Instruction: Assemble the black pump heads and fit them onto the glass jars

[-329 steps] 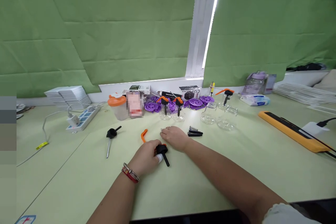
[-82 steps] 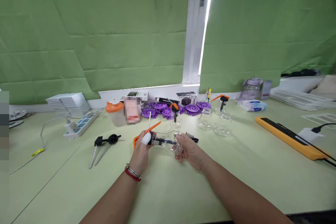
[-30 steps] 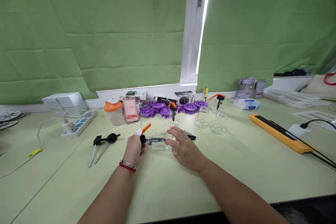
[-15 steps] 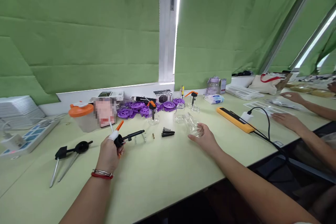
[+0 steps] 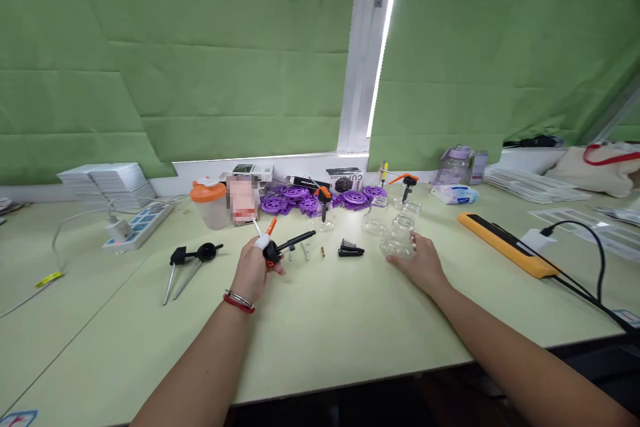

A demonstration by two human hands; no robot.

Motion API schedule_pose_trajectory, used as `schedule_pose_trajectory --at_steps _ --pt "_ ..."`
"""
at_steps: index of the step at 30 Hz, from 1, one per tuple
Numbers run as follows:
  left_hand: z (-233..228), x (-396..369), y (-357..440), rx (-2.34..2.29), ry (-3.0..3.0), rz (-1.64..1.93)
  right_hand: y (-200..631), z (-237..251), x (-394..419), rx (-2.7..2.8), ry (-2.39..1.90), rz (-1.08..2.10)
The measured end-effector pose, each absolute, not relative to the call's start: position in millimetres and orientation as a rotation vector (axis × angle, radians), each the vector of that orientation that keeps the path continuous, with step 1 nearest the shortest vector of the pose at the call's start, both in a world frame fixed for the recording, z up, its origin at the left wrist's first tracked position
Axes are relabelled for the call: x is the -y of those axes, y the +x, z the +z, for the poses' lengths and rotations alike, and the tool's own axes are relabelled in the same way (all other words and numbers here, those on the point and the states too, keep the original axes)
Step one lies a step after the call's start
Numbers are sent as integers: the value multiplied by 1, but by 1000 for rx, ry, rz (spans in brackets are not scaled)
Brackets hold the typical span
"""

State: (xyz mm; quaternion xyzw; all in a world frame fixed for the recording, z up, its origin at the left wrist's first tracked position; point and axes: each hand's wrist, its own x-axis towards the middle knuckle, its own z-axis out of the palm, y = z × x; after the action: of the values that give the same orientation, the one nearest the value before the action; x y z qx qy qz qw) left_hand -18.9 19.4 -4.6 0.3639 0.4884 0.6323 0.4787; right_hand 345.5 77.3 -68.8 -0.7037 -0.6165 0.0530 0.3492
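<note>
My left hand (image 5: 253, 270) is closed around a black-and-orange dispenser head (image 5: 273, 252), with a long black spout pointing right and a white tube rising from the grip. My right hand (image 5: 423, 263) has its fingers curled round the side of a clear glass bottle (image 5: 397, 245), which stands upright on the table. Behind it is another clear glass bottle (image 5: 374, 223). Between my hands lie black plastic pieces (image 5: 351, 251) with a spring (image 5: 347, 243), a small brass fitting (image 5: 323, 251) and thin metal pins (image 5: 305, 252).
Two glass bottles with black-and-orange heads (image 5: 324, 203) (image 5: 409, 187) stand at the back, near purple wheel-shaped parts (image 5: 355, 198). Black parts with metal rods (image 5: 193, 257) lie left. An orange-lidded cup (image 5: 207, 203), power strip (image 5: 143, 227) and yellow-orange bar (image 5: 505, 243) flank the work area.
The view has turned left, so everything sits farther right. The glass bottle in my right hand has gone from tilted to upright. My left hand keeps its hold on the dispenser head.
</note>
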Motion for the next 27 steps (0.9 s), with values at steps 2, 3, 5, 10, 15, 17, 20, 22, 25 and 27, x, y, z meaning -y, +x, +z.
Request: schedule_pose_trajectory --at_steps 2,3,5,10,15,17,20,22,25,27 --pt "-4 -18 -19 -1191 919 1523 343 -64 -71 1562 -1796 -2" --pt "-3 -17 -18 -1190 935 1514 338 -59 -65 1552 -1751 -114" --pt "-1 -14 -17 -1176 973 1486 320 -47 -50 1678 -1539 -353" --pt "3 -4 -8 -1093 1099 1278 243 -21 -21 2220 -832 -669" --pt "4 2 -1 -977 1105 1182 194 -3 -20 2297 -548 -618" --pt "4 2 -2 -997 1152 1289 193 10 -23 2215 -634 -405" --pt "4 3 -7 -1189 1391 1573 204 29 -28 2150 -828 148" --pt "3 3 -7 -1283 1619 1613 210 33 -32 2156 -946 531" --pt "-2 2 -3 -1267 1784 1358 212 18 -40 2023 -1111 990" --pt "-7 0 2 -1307 1702 1171 208 -4 -47 1878 -1138 1208"
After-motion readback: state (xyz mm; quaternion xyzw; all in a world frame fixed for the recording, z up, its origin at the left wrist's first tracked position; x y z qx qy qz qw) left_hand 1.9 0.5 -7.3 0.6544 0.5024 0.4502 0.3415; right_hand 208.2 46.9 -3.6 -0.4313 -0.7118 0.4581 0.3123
